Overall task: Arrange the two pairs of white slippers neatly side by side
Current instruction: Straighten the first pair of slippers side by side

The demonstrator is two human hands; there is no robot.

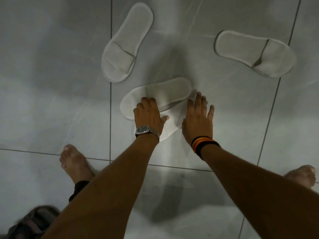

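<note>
Several white slippers lie on the grey tiled floor. One slipper (126, 44) lies at the upper left, toe toward me. Another slipper (255, 53) lies at the upper right, toe pointing right. In the middle a third slipper (165, 93) lies across a fourth slipper (172, 125), which is mostly hidden under it and under my hands. My left hand (148, 114), with a wristwatch, rests flat on the toe part of the upper middle slipper. My right hand (198, 116), with a striped wristband, lies flat with fingers spread on the lower slipper's edge and the floor.
My bare left foot (74, 163) stands at the lower left and my right foot (302, 175) at the right edge. A dark sandal (32, 223) sits in the bottom left corner. Grout lines cross the floor (51, 83).
</note>
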